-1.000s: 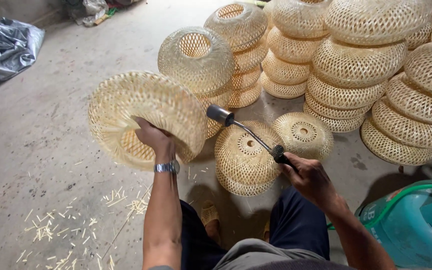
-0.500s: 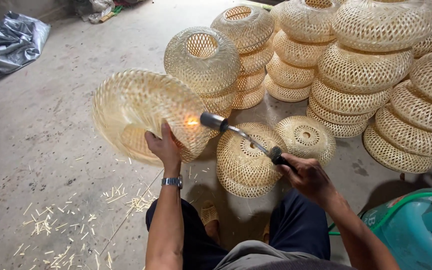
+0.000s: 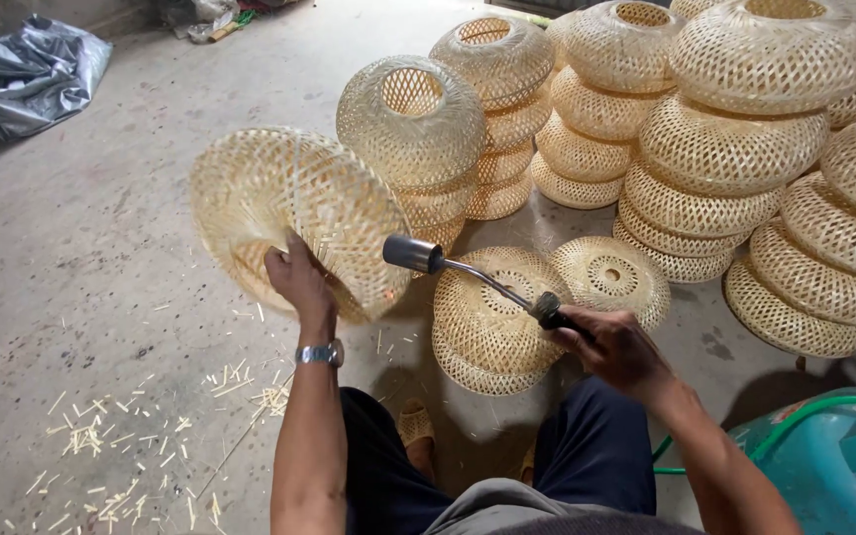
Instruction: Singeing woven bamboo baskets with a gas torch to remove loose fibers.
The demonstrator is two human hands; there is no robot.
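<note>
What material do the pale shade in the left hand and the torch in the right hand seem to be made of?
Pale domed woven shade: thin bamboo-like strips, matt and unpainted, with an open lattice. Silver torch nozzle: probably metal, since it shines. The black grip in the right hand is mostly hidden.

- Soft, even daylight fills the scene; no glare.
- A faint shadow pools on the concrete floor (image 3: 71, 297) below the right grip (image 3: 611, 347).
- Focus is sharp throughout; wide-lens bending shows at the edges.

Right basket stacks (image 3: 844, 149) cut by edge; left hand (image 3: 299, 282) fingers hidden behind woven shade (image 3: 289, 213).
</note>
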